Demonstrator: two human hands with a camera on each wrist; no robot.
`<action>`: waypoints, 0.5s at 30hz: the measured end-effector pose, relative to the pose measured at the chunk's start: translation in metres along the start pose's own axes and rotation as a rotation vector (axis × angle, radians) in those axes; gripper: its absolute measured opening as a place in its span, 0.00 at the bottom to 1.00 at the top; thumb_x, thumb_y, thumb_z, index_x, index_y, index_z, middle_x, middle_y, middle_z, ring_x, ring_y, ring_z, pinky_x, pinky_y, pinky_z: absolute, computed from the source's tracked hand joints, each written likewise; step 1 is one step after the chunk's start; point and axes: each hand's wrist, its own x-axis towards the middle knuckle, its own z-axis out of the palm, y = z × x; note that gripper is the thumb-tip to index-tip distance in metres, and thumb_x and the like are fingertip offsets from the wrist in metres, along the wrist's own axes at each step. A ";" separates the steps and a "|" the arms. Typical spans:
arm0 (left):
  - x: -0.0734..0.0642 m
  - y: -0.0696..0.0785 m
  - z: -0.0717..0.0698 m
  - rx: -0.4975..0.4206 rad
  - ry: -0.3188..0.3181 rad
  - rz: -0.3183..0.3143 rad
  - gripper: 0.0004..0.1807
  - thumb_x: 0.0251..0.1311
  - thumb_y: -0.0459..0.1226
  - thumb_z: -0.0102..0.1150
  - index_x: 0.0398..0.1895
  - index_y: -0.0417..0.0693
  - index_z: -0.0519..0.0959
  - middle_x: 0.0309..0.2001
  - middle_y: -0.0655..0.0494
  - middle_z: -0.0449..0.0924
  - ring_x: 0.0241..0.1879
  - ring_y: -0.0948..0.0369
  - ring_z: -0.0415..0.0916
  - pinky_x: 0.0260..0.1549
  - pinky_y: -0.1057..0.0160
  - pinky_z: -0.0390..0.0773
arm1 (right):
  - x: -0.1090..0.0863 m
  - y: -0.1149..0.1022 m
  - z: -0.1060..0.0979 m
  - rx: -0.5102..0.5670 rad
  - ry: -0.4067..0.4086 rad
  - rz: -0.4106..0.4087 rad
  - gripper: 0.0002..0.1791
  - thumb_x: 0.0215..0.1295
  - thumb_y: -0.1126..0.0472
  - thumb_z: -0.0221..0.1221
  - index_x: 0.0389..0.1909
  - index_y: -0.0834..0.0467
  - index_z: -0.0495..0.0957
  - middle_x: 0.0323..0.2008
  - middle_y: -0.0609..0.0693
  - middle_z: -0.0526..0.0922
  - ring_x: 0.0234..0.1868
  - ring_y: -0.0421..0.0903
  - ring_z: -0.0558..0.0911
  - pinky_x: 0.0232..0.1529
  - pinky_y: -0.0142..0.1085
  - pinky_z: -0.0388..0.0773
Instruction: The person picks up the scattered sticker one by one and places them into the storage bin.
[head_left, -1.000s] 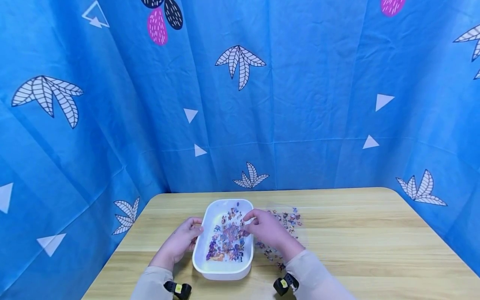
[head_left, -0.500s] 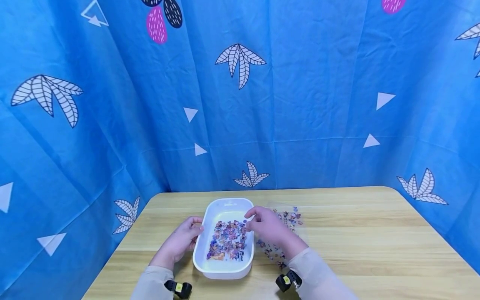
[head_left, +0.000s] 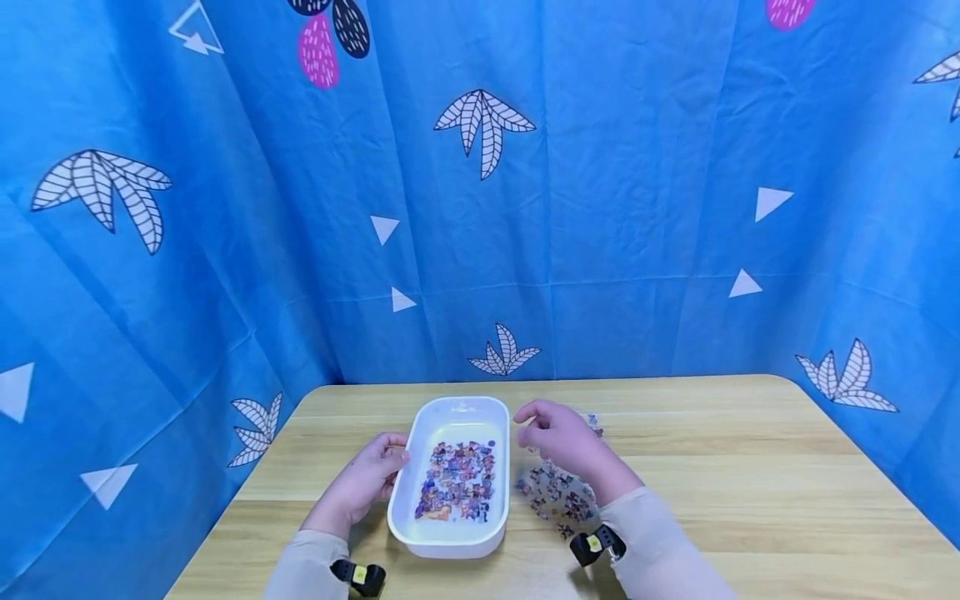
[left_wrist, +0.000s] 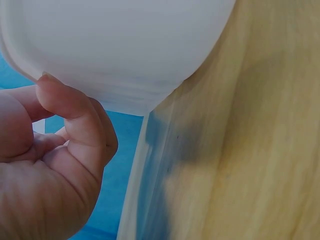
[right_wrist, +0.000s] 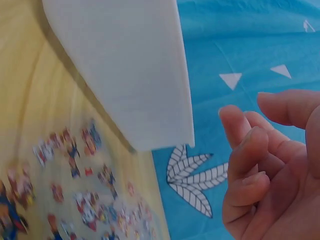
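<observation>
A white plastic tub (head_left: pixel 447 550) stands on the table, with small colourful character stickers (head_left: pixel 457 475) lying flat inside it. My left hand (head_left: pixel 365 482) holds the tub's left rim between thumb and fingers; the left wrist view shows fingertips right at the tub's edge (left_wrist: pixel 100 95). To the right of the tub, my right hand (head_left: pixel 564 437) hovers above more stickers on a clear sheet (head_left: pixel 558 492), covering part of it. In the right wrist view, thumb and forefinger of the right hand (right_wrist: pixel 272 165) stand apart, fingers loosely bent, with nothing between them.
The light wooden table (head_left: pixel 720 475) extends to the right of the sheet. A blue patterned curtain (head_left: pixel 622 208) hangs behind the table and along both sides. Each wrist carries a small black camera (head_left: pixel 360 577).
The stickers spread toward the tub's far end have come down onto those at its near part. My right hand has moved right, from over the tub's rim to above the sheet; the left keeps its hold.
</observation>
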 end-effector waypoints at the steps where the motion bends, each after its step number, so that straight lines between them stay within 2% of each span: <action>1: 0.000 0.000 0.000 0.000 0.000 0.000 0.19 0.76 0.36 0.48 0.65 0.39 0.66 0.46 0.40 0.77 0.40 0.50 0.78 0.37 0.54 0.82 | 0.000 0.001 -0.002 0.006 0.000 0.001 0.15 0.63 0.56 0.64 0.51 0.50 0.81 0.32 0.56 0.79 0.31 0.50 0.78 0.34 0.46 0.77; 5: 0.000 -0.002 0.001 -0.002 -0.002 0.001 0.19 0.76 0.36 0.49 0.65 0.39 0.66 0.46 0.40 0.77 0.40 0.51 0.78 0.37 0.54 0.83 | -0.001 0.006 -0.009 0.024 -0.007 -0.006 0.14 0.64 0.56 0.64 0.50 0.50 0.80 0.36 0.57 0.81 0.35 0.54 0.80 0.39 0.51 0.79; 8: 0.000 -0.003 0.000 -0.004 -0.005 0.003 0.19 0.76 0.36 0.49 0.65 0.39 0.66 0.46 0.40 0.77 0.39 0.51 0.78 0.36 0.54 0.83 | 0.000 0.010 -0.014 0.012 -0.009 -0.018 0.13 0.66 0.56 0.63 0.50 0.51 0.80 0.36 0.54 0.81 0.38 0.56 0.81 0.40 0.50 0.80; 15: 0.001 -0.002 0.000 -0.001 0.002 0.003 0.19 0.76 0.36 0.49 0.65 0.39 0.66 0.46 0.40 0.77 0.39 0.50 0.78 0.36 0.54 0.82 | 0.001 0.014 -0.025 0.005 0.013 -0.029 0.13 0.67 0.58 0.64 0.51 0.54 0.80 0.35 0.52 0.81 0.38 0.58 0.81 0.40 0.52 0.80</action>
